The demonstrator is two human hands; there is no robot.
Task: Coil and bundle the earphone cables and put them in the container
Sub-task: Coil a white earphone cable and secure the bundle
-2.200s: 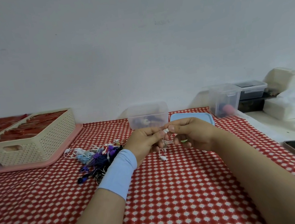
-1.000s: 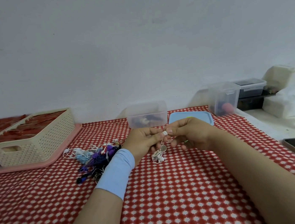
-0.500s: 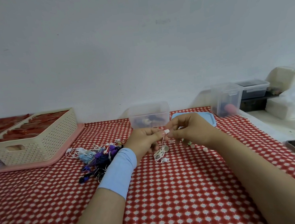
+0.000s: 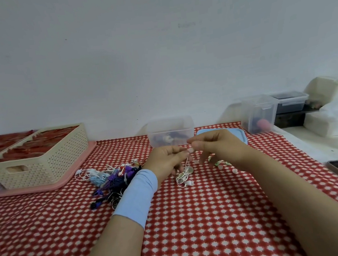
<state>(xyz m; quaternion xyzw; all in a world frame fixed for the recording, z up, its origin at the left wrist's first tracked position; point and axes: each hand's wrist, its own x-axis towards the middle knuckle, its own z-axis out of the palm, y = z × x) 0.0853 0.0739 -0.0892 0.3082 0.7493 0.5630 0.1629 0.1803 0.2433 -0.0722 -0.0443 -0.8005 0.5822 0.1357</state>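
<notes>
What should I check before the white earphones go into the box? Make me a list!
1. Are both hands holding the white earphone? Ok: the left hand and right hand pinch its cable end.
2. Is the bundle tidy? Not ok: a strand runs loose up to the fingers and a bud sticks out.
3. Is the clear container open? Ok: it has no lid on, and the blue lid lies beside it.
4. Is there room inside? Ok: only a few things lie at the bottom.
5. Is the bundle tied? Cannot tell.
</notes>
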